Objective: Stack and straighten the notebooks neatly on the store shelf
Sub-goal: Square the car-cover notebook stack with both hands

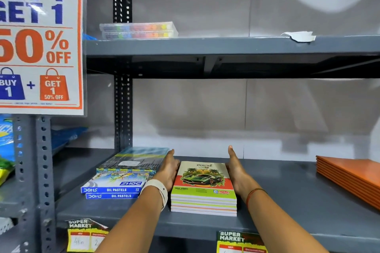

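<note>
Left hand [168, 170], right hand [236, 168]: fingers straight, palms flat against sides of notebook stack [203, 187], mid shelf [287, 201]. Top cover "travel", green car, reads upright; long axis front-to-back. "DOMS OIL PASTELS" boxes [115, 190] just left.

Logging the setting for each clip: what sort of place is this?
Most likely a supermarket's stationery aisle: a "Buy 1 Get 1 50% off" poster hangs on the metal rack, "Super Market" price tags sit on the shelf edge, and boxed oil pastels lie beside the notebook stack.
</note>
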Motion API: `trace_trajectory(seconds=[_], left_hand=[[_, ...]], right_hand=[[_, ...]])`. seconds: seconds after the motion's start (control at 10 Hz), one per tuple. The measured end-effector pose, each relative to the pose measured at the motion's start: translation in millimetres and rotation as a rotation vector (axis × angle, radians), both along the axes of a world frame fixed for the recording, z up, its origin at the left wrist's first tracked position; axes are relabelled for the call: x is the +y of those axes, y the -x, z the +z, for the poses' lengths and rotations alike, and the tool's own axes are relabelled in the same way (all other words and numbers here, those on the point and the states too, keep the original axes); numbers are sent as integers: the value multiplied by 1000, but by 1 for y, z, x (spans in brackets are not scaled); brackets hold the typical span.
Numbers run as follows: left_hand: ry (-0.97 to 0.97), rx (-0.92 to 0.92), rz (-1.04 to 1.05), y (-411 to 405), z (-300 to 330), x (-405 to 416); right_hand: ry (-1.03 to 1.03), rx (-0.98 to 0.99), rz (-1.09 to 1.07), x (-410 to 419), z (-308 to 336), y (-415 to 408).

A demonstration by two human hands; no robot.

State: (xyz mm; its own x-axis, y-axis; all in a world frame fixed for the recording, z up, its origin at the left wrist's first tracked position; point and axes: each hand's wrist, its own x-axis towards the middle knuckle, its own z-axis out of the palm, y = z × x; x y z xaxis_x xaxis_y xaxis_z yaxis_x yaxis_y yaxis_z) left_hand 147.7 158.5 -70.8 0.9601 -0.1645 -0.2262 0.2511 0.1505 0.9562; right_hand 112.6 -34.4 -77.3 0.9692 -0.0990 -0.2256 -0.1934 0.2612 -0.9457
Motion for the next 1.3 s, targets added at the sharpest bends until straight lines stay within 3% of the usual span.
trace_trajectory(seconds=[0.2,0.3,0.6,0.8,1.1,1.3], left_hand=[[-52,-42,38,-11,2,-7],[-107,-56,65,-11,3,-9],[-157,-68,96,-18,-5,-8],[-137,-51,60,-17,-3,-8],[37,23,106,3,0,1],[-23,-58,188,26,5,-1]], right_hand=[[57,-1,19,5,8,-5],[259,-60,-64,5,10,-13],[303,-88,-49,8,6,-15],[265,-46,-72,8,6,-18],[131,-11,-54,7,4,14],[110,7,-24,6,0,36]])
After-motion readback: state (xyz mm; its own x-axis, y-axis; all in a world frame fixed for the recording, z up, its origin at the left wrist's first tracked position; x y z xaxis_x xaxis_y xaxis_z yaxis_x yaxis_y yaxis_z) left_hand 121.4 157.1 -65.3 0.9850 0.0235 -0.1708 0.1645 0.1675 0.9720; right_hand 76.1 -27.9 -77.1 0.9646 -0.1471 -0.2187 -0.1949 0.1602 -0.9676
